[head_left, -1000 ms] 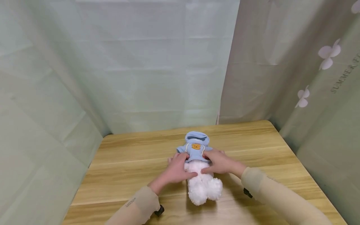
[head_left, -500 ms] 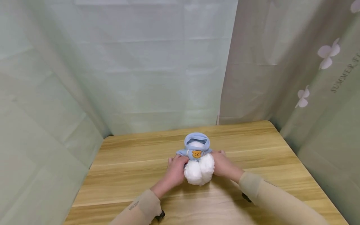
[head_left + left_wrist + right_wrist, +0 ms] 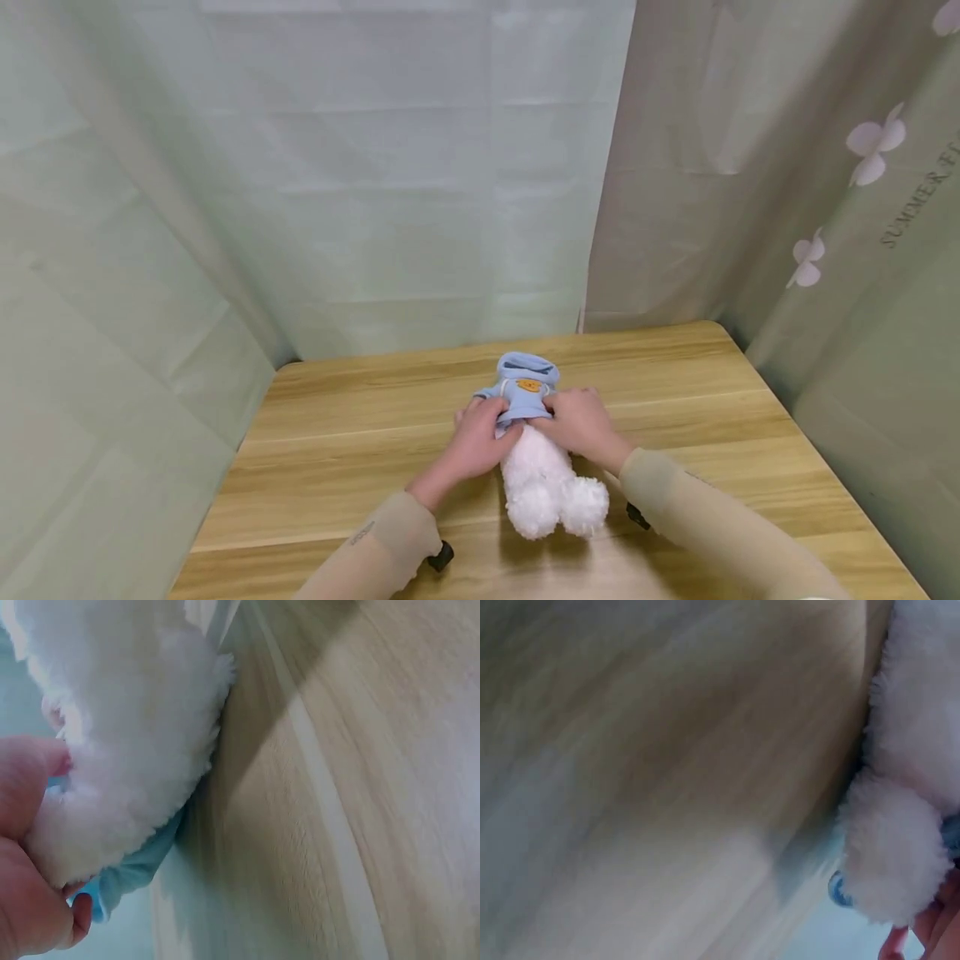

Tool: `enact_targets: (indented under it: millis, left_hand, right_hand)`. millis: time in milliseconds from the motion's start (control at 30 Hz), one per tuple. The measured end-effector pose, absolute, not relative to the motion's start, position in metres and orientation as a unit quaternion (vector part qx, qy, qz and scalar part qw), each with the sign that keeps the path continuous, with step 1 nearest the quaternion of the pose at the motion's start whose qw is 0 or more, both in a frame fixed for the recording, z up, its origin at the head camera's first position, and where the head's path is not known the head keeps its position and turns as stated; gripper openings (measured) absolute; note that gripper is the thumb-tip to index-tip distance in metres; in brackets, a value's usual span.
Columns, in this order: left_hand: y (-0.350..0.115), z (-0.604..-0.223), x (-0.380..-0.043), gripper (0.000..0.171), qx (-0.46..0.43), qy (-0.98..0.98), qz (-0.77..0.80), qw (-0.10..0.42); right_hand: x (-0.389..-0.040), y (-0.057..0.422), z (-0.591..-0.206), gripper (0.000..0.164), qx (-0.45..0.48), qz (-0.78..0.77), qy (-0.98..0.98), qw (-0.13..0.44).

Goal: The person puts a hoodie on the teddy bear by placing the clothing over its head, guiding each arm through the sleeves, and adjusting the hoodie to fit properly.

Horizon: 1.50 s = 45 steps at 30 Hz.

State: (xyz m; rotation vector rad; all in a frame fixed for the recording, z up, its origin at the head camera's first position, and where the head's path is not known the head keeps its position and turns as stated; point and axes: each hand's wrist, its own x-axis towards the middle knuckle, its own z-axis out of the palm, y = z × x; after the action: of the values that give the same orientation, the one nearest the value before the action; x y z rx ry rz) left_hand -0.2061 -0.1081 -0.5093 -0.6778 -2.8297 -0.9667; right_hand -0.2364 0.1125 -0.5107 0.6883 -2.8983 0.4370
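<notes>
A white fluffy plush toy [image 3: 538, 475] lies on the table with its legs toward me, wearing a light blue hoodie [image 3: 525, 404] with an orange bear patch. The hood's opening faces away at the far end, and the toy's head cannot be made out. My left hand [image 3: 480, 437] grips the toy's left side at the hoodie hem, thumb over the front. From the other side my right hand [image 3: 581, 425] grips the hem, the two thumbs close together. White plush [image 3: 127, 712] fills much of the left wrist view. A rounded plush part [image 3: 896, 851] partly covers my right fingers [image 3: 937, 926].
The wood-grain table [image 3: 337, 467] spreads around the toy on every side. Pale curtains [image 3: 405, 183] hang behind and at both sides, the right one with flower prints [image 3: 873, 150]. Dark straps [image 3: 441, 557] sit at my wrists.
Half a second ago the toy's legs were raised toward me; now they lie down again, as a second ago. Both thumbs have moved in to the hoodie hem.
</notes>
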Motion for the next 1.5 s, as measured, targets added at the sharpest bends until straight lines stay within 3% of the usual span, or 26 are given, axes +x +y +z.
enact_targets:
  millis: [267, 367, 467, 600, 767, 1000, 1133, 1367, 1500]
  left_hand:
    - [-0.095, -0.521, -0.202, 0.040, -0.254, -0.912, -0.296, 0.129]
    - [-0.095, -0.526, -0.200, 0.045, -0.281, -0.891, -0.325, 0.146]
    - [-0.100, -0.531, -0.198, 0.039, -0.304, -0.873, -0.352, 0.149]
    - [-0.115, -0.536, -0.193, 0.024, -0.319, -0.866, -0.367, 0.119]
    - [-0.134, -0.539, -0.190, 0.036, -0.278, -0.891, -0.356, 0.051]
    - [-0.133, -0.537, -0.189, 0.038, -0.229, -0.917, -0.325, 0.020]
    - [-0.128, -0.539, -0.188, 0.037, -0.212, -0.921, -0.327, 0.021]
    - [-0.127, -0.535, -0.185, 0.049, -0.200, -0.915, -0.347, -0.047]
    - [-0.125, -0.531, -0.183, 0.061, -0.187, -0.913, -0.356, -0.071]
  right_hand:
    - [-0.231, 0.105, -0.514, 0.045, 0.187, 0.130, -0.968, 0.108]
    - [-0.232, 0.102, -0.517, 0.042, 0.172, 0.149, -0.968, 0.108]
    - [-0.235, 0.102, -0.519, 0.039, 0.167, 0.202, -0.961, 0.093]
    - [-0.237, 0.116, -0.517, 0.029, 0.225, 0.285, -0.930, 0.053]
    - [-0.243, 0.146, -0.513, 0.009, 0.357, 0.355, -0.862, -0.052]
    - [-0.248, 0.173, -0.513, 0.039, 0.387, 0.369, -0.831, -0.154]
    - [-0.250, 0.173, -0.516, 0.041, 0.398, 0.344, -0.838, -0.147]
    - [-0.250, 0.158, -0.525, 0.041, 0.440, 0.318, -0.838, -0.051]
    - [-0.243, 0.159, -0.523, 0.037, 0.425, 0.324, -0.843, -0.062]
